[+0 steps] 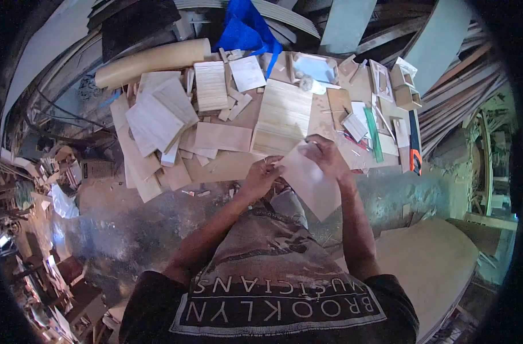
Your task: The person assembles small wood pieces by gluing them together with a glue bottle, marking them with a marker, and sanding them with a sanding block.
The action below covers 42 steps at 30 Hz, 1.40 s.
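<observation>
A pale, flat sheet [313, 186] hangs at the front edge of the worktable, held up between both hands. My left hand [262, 175] pinches its left corner with closed fingers. Near the sheet's top edge, my right hand [325, 156] is closed on it, with the wrist over its right side. Just beyond the hands lies a light wooden panel [282, 114] on the table. A pinkish flat board [223, 136] rests to the left of that panel.
Stacked boards [161, 117] cover the table's left part. A green ruler [373, 135], an orange-handled saw [415, 160] and small wooden frames [382, 80] lie at the right. A blue cloth [247, 28] hangs at the back. A large board [422, 264] stands low at right.
</observation>
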Tool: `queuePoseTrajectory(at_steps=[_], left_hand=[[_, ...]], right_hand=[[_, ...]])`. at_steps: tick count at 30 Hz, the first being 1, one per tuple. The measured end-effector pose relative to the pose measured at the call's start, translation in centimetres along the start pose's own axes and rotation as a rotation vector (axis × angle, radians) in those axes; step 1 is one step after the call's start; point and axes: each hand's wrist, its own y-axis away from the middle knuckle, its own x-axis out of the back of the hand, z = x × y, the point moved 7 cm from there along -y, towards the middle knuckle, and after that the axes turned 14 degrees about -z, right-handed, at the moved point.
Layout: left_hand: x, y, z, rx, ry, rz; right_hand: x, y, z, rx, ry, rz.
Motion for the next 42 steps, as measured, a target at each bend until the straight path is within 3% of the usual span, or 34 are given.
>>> queuePoseTrajectory(at_steps=[2,3,5,7,9,12,14,15,17,18,20,23,30,32,35,42], left_hand=[[1.5,0.3,-0.5,-0.05,0.083,0.098],[1.8,0.4,-0.7,-0.057,0.088,0.106],[3.6,1.3,-1.3,-0.141,0.278,0.333],[4.0,1.3,-1.2,-0.149,0.299,0.336],[4.5,1.4,-1.3,-0.156,0.319,0.339],[5.6,2.0,-3.5,-0.017,0.44,0.387],[9.0,3.6,-5.3,-0.159,0.436,0.716],[10.1,3.4,-6.3,-0.154,0.441,0.723],[12.7,3.3,-7.7,0.089,0.149,0.887],[12.6,3.0,-8.4,0.092,0.156,0.892],[11.4,2.3,-4.9,-0.279,-0.523,0.821],[7.5,2.2,-0.1,-0.253,-0.641,0.717],[8.6,1.0,-1.1,-0.298,-0.676,0.695],[8.1,1.1,-0.2,-0.331,-0.892,0.685],[8.5,0.9,-0.8,-0.26,-0.771,0.666],[8.7,0.7,-0.7,-0.31,-0.88,0.637]], right_hand=[[-0.8,-1.4,-2.1,-0.049,0.32,0.036],[-1.5,-1.9,-2.6,-0.057,0.443,-0.092],[-2.8,-1.3,-4.2,-0.053,0.602,-0.106],[-4.8,-0.7,-4.3,-0.078,0.828,-0.18],[-5.2,-1.0,-3.8,-0.048,0.768,-0.192],[-4.5,-2.4,-1.9,0.039,0.736,-0.161],[-4.0,-3.9,-0.6,0.103,0.764,-0.125],[-4.1,-4.4,-0.1,0.135,0.764,-0.137],[-4.3,-5.4,0.4,0.168,0.761,-0.16],[-4.6,-5.9,0.6,0.182,0.787,-0.194],[-4.7,-6.9,0.8,0.199,0.809,-0.237],[-5.3,-7.7,1.5,0.192,0.804,-0.283],[-5.5,-8.2,2.3,0.216,0.808,-0.293],[-5.5,-8.1,2.4,0.23,0.795,-0.296],[-5.6,-8.1,2.4,0.182,0.806,-0.289],[-5.9,-7.9,2.5,0.164,0.825,-0.283]])
